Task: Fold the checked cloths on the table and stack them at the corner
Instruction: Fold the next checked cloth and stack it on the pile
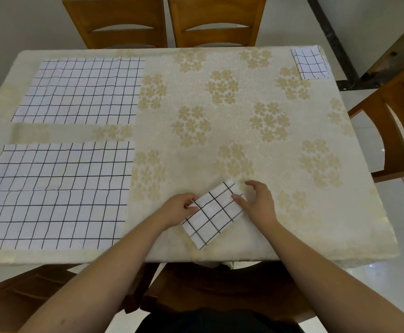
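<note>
While held at both ends near the front edge of the table [220,68], folded cloth [213,213] lying slantwise, long axis running from near-left to far-right. Left hand [180,207] pinching the left edge, fingers curled round it; right hand [256,201] resting on the far-right end, fingers loosely spread and pressing flat, not closed. Stack at the corner [310,63] far off to the right and away, well apart from the folded piece, so right hand judged the nearer for the carry. Two unfolded cloths, far one [80,90] and near one [56,195], spread flat on the left side, not yet handled.
</note>
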A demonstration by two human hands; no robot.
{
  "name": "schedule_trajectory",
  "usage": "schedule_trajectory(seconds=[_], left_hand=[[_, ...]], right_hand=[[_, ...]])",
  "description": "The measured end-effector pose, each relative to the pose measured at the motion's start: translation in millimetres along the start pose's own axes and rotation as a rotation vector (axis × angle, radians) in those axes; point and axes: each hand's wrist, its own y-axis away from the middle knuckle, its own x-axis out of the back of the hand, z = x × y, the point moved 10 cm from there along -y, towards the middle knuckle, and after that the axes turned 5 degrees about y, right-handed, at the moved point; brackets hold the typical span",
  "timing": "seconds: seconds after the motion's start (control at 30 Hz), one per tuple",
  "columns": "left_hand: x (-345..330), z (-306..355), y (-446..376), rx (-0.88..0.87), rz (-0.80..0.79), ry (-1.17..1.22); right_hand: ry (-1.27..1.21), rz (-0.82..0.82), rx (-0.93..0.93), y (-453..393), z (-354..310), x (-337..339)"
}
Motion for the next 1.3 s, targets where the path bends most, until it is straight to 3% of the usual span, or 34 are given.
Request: schedule_trajectory(seconds=[0.17, 0.27, 0.43, 0.5, 0.67, 0.8, 0.93, 1.03, 1.3], left_hand=[[17, 0, 4, -0.025, -0.103, -0.077], [30, -4, 3, 0.002, -0.033, -0.026], [37, -41, 6, 0.18, 0.235, 0.469], [36, -51, 9, 0.198, 0.322, 0.492], [46, -37, 13, 0.014, 0.509, 0.12], [51, -15, 27, -0.166, 0.662, -0.149], [3, 12, 28, -0.437, 0.498, -0.565], [-32, -8, 19, -0.393, 0.343, -0.783], [-41, -41, 19, -0.36, 0.235, -0.886]], right_hand=[[-0.246, -0.356, -0.004, 6, -20, -19], [-0.266, -0.309, -0.051, 3, -10, -20], [-0.342, -0.205, -0.201, 6, 25, -29], [-0.319, -0.187, -0.238, 10, 32, -32], [-0.059, -0.032, -0.181, 21, 26, -19], [0.224, 0.141, 0.096, 30, -9, -13], [0.307, 0.077, 0.431, 36, -59, -47], [0.363, -0.041, 0.467, 33, -76, -74], [0.493, -0.196, 0.56, 39, -83, -111]])
